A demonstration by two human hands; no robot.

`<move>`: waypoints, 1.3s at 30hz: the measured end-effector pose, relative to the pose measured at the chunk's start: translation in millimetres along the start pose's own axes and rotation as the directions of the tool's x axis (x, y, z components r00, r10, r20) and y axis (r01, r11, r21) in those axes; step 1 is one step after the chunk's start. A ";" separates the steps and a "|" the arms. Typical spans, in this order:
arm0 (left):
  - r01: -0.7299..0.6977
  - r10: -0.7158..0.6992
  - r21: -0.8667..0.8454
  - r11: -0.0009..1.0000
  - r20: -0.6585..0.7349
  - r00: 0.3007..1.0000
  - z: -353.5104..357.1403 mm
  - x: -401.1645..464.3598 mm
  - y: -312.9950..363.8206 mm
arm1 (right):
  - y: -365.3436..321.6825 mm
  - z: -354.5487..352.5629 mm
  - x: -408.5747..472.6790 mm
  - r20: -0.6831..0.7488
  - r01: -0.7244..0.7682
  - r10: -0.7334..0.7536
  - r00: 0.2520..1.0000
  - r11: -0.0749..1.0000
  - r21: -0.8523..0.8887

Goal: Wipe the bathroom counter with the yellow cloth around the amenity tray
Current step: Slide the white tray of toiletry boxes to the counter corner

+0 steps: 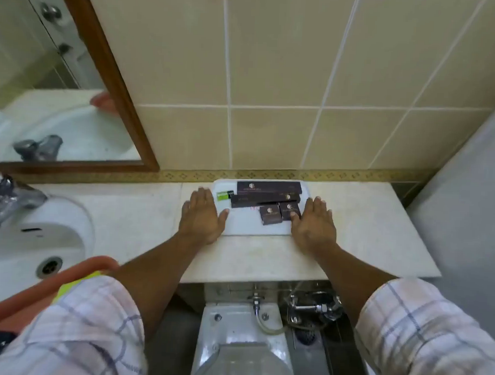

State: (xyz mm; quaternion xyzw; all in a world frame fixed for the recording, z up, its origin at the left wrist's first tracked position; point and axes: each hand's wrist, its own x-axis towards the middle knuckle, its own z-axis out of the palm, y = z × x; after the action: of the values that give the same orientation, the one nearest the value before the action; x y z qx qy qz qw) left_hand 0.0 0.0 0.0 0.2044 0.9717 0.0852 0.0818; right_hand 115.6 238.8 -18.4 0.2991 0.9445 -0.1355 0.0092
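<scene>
The white amenity tray (pixel 244 227) sits on the beige marble counter (pixel 266 254) against the tiled wall. It carries several dark boxes (pixel 269 187) and a green packet (pixel 224 195). My left hand (pixel 204 216) lies against the tray's left edge, thumb on top of the rim. My right hand (pixel 314 224) lies against the right edge in the same way, so the tray is held between both hands. A strip of yellow cloth (pixel 72 286) shows by my left sleeve, beneath an orange cloth (pixel 52 281); neither hand holds it.
A white sink (pixel 34 234) with a chrome tap (pixel 7 199) adjoins the counter on the left, below a wood-framed mirror (pixel 61 80). A toilet (pixel 242 346) and chrome valves (pixel 312 303) stand under the counter's front edge. A grey wall bounds the right.
</scene>
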 end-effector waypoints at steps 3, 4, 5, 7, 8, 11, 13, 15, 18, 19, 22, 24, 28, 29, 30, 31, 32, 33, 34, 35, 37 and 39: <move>0.102 -0.108 -0.098 0.990 -0.052 0.993 8.3 11.2 -6.5 | 1.9 4.6 12.2 -0.098 -0.028 0.029 0.995 0.999 0.016; 0.150 -0.158 -0.148 0.978 -0.045 0.986 5.3 18.0 -6.6 | 1.7 0.7 17.9 -0.111 -0.031 0.034 0.993 0.999 0.023; 0.202 -0.209 -0.197 0.960 -0.016 0.978 1.6 25.6 -4.6 | 1.1 -2.6 24.9 -0.114 -0.042 0.045 0.993 0.999 0.030; 0.250 -0.246 -0.250 0.935 0.049 0.968 -5.7 39.1 0.4 | -0.3 -8.5 37.5 -0.090 -0.061 0.065 0.994 0.997 0.053; 0.264 -0.254 -0.261 0.929 0.072 0.965 -9.4 43.1 1.2 | -1.2 -11.7 42.0 -0.068 -0.078 0.083 0.994 0.995 0.062; 0.322 -0.300 -0.274 0.906 0.120 0.946 -7.7 50.4 -0.6 | 2.0 -9.4 53.7 -0.041 -0.137 0.140 0.989 0.988 0.071; 0.353 -0.332 -0.285 0.891 0.119 0.936 -5.3 54.1 -0.2 | 5.6 -8.2 61.2 -0.026 -0.206 0.210 0.977 0.971 0.124; 0.371 -0.354 -0.276 0.887 0.111 0.929 -3.5 57.7 1.8 | 6.9 -6.6 67.2 -0.004 -0.251 0.255 0.967 0.953 0.172; 0.396 -0.380 -0.262 0.880 0.110 0.918 -2.8 60.9 4.6 | 3.3 -6.6 70.5 0.008 -0.269 0.273 0.962 0.941 0.206; 0.398 -0.384 -0.262 0.879 0.105 0.917 -3.9 62.1 5.8 | 2.3 -7.6 71.4 0.002 -0.271 0.277 0.961 0.938 0.216; 0.372 -0.361 -0.246 0.895 0.088 0.928 -12.5 63.5 8.0 | 1.4 -16.0 70.0 -0.011 -0.268 0.278 0.961 0.935 0.230; 0.342 -0.332 -0.226 0.912 0.082 0.940 -19.9 63.3 10.1 | 5.0 -24.3 63.7 -0.014 -0.268 0.279 0.960 0.934 0.238; 0.267 -0.255 -0.204 0.942 0.084 0.963 -30.5 66.2 30.0 | 28.6 -38.7 39.3 -0.045 -0.283 0.313 0.949 0.905 0.319; 0.236 -0.224 -0.191 0.953 0.086 0.971 -32.4 68.4 41.1 | 39.2 -43.2 29.0 -0.058 -0.304 0.346 0.937 0.883 0.358; 0.206 -0.193 -0.174 0.963 0.089 0.977 -33.6 71.2 51.7 | 49.1 -45.9 17.8 -0.064 -0.322 0.377 0.924 0.858 0.400; 0.169 -0.156 -0.156 0.973 0.092 0.984 -34.3 73.2 61.8 | 58.4 -46.7 4.8 -0.066 -0.341 0.409 0.910 0.831 0.438; 0.123 -0.109 -0.153 0.981 0.094 0.990 -33.0 76.6 79.1 | 72.3 -50.1 -9.7 -0.075 -0.360 0.440 0.895 0.810 0.463; 0.076 -0.063 -0.143 0.987 0.099 0.993 -31.8 79.8 93.2 | 82.2 -50.2 -24.5 -0.073 -0.384 0.474 0.878 0.786 0.485; 0.020 -0.006 -0.135 0.991 0.106 0.994 -29.6 82.8 114.9 | 96.7 -54.1 -39.6 -0.076 -0.417 0.519 0.851 0.757 0.504; -0.020 0.033 -0.117 0.993 0.114 0.993 -27.2 85.4 129.5 | 105.0 -53.5 -53.7 -0.074 -0.437 0.554 0.829 0.726 0.531; -0.103 0.115 -0.100 0.990 0.128 0.985 -19.7 91.2 172.0 | 128.2 -56.2 -79.6 -0.075 -0.459 0.626 0.776 0.642 0.614; -0.200 0.209 -0.082 0.976 0.125 0.970 -11.1 98.3 212.7 | 145.6 -56.8 -98.5 -0.068 -0.488 0.716 0.695 0.538 0.687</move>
State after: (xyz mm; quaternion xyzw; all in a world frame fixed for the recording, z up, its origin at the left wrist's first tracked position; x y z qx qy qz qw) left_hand -9.4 230.8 40.9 0.3060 0.9343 0.1125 0.1440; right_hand 282.7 312.5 9.5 0.6144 0.6642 -0.3722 -0.2069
